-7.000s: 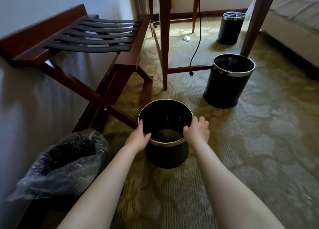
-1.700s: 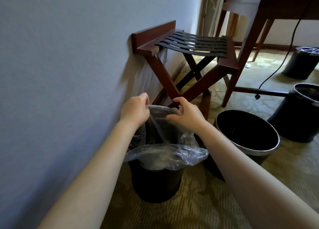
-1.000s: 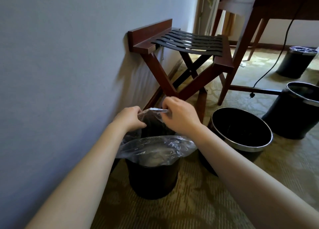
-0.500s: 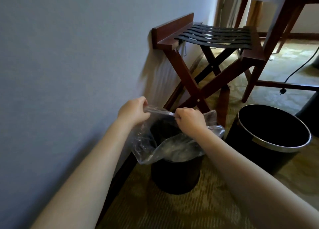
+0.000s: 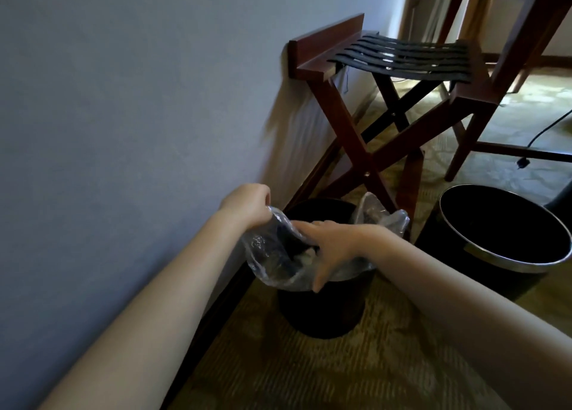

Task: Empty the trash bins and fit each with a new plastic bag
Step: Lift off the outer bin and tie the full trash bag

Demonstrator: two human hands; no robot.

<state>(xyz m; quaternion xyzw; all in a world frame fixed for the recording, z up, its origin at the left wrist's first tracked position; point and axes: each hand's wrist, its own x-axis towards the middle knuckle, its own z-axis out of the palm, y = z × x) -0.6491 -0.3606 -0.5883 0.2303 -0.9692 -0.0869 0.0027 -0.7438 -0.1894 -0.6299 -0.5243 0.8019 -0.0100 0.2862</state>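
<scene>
Single head view, wide-angle, facing forward-down, close above bin (image 5: pixel 322 310) beside wall (image 5: pixel 123 131).

Black round bin (image 5: pixel 322 310) upright on carpet, close beside wall. Clear plastic bag (image 5: pixel 272 255) crumpled loose in its mouth. Second black bin (image 5: pixel 433 233), silver rim, no bag, just right.

The left hand (image 5: pixel 247 207) is gripping the left edge of a clear plastic bag (image 5: pixel 272 258), holding it above the rim of a black bin (image 5: pixel 322 313) beside the wall (image 5: pixel 123 100). The right hand (image 5: pixel 334 242) is reaching across the bag's mouth, fingers spread and thumb pointing down. A second bin (image 5: pixel 501 286) with a silver rim is standing just right on the carpet (image 5: pixel 309 375), and a wooden luggage rack (image 5: pixel 349 137) is standing farther back.
</scene>
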